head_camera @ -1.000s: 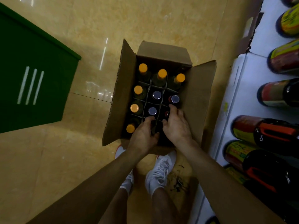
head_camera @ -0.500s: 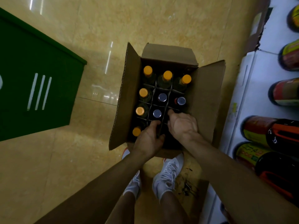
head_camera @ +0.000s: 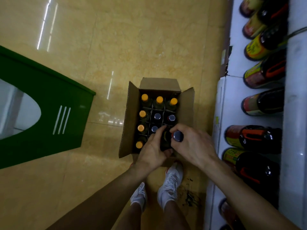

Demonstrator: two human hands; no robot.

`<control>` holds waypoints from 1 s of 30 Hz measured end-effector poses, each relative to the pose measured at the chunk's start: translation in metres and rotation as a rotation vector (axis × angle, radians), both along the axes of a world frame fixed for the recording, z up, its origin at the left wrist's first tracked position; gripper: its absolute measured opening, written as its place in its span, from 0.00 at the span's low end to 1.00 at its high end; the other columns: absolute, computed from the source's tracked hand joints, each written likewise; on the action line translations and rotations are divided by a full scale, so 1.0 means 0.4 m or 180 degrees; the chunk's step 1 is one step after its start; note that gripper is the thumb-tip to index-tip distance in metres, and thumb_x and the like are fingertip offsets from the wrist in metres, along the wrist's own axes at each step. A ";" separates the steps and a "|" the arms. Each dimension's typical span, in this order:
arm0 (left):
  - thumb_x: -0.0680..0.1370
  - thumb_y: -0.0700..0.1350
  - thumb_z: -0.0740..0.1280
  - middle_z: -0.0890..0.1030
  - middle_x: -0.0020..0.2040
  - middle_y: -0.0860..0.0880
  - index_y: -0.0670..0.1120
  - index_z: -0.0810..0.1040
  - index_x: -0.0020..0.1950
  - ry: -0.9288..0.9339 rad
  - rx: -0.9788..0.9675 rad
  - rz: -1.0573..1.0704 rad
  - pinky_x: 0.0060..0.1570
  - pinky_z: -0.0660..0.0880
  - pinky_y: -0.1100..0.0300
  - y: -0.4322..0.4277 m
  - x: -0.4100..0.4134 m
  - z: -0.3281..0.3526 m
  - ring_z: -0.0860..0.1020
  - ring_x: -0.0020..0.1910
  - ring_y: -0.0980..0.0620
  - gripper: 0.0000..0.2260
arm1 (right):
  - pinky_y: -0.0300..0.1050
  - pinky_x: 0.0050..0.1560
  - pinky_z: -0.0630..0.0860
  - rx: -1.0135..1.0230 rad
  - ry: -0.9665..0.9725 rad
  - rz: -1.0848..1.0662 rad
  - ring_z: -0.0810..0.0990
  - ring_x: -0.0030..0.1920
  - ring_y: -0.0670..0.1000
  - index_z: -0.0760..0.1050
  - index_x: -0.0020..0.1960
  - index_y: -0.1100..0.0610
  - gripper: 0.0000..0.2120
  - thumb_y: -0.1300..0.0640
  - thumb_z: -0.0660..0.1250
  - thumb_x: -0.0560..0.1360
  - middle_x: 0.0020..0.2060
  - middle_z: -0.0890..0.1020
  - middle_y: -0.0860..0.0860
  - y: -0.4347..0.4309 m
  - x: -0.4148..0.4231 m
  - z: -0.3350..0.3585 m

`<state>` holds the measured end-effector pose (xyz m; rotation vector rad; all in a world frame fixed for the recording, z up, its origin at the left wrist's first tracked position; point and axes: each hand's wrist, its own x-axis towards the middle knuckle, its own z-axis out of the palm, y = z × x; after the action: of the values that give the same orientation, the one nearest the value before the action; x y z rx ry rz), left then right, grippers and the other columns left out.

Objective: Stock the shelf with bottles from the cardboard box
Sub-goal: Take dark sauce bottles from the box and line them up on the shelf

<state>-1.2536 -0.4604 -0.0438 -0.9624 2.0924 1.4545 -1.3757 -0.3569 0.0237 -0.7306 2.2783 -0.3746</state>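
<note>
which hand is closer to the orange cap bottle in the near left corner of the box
Left. The left hand sits just right of that orange-capped bottle, close beside it. The right hand is farther right, beyond the left, gripping a dark-capped bottle.

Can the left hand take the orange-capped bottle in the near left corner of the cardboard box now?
Probably not yet: the left hand grips a dark bottle, though the orange-capped bottle stands uncovered beside it.

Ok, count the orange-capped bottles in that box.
6 orange-capped bottles: three across the far row, three more down the left column. The left hand and right hand cover near cells; more may be hidden.
</note>
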 end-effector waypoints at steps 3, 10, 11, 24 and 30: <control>0.75 0.50 0.78 0.70 0.75 0.50 0.62 0.57 0.82 0.0198 0.0081 0.0024 0.67 0.76 0.48 -0.003 -0.005 0.093 0.73 0.72 0.49 0.43 | 0.37 0.34 0.70 -0.0219 -0.0127 -0.0112 0.78 0.39 0.45 0.77 0.56 0.40 0.12 0.49 0.70 0.73 0.39 0.81 0.42 0.004 -0.001 0.126; 0.76 0.48 0.78 0.73 0.72 0.54 0.62 0.64 0.78 0.0782 0.0122 0.0084 0.67 0.73 0.61 -0.007 0.005 0.367 0.72 0.71 0.56 0.36 | 0.35 0.34 0.73 -0.0606 -0.0174 -0.0167 0.79 0.43 0.36 0.75 0.51 0.36 0.10 0.47 0.70 0.71 0.37 0.82 0.39 0.008 -0.001 0.451; 0.76 0.47 0.78 0.74 0.71 0.55 0.66 0.63 0.75 0.0847 0.0117 0.0123 0.65 0.72 0.67 -0.009 0.007 0.421 0.73 0.70 0.58 0.35 | 0.36 0.34 0.74 -0.0648 -0.0144 -0.0172 0.79 0.43 0.37 0.75 0.49 0.37 0.09 0.47 0.69 0.71 0.37 0.82 0.40 0.002 0.002 0.503; 0.68 0.51 0.79 0.84 0.54 0.66 0.64 0.75 0.62 0.1621 0.0204 0.0590 0.47 0.73 0.73 -0.022 0.044 0.981 0.81 0.53 0.69 0.25 | 0.45 0.33 0.71 -0.0816 0.0742 -0.0350 0.77 0.35 0.49 0.70 0.38 0.47 0.13 0.40 0.66 0.71 0.31 0.78 0.49 -0.062 0.078 1.058; 0.71 0.52 0.80 0.84 0.51 0.69 0.65 0.71 0.67 0.1815 0.0187 0.0249 0.44 0.76 0.72 -0.077 0.010 1.173 0.82 0.50 0.68 0.29 | 0.46 0.36 0.71 -0.1152 0.1155 -0.0361 0.80 0.40 0.49 0.71 0.41 0.47 0.19 0.31 0.65 0.72 0.33 0.78 0.45 -0.071 0.079 1.274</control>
<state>-1.2495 -0.4913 0.4254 -0.6609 2.3911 2.0007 -1.3441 -0.3853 0.5331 -0.9106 2.6346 -0.7768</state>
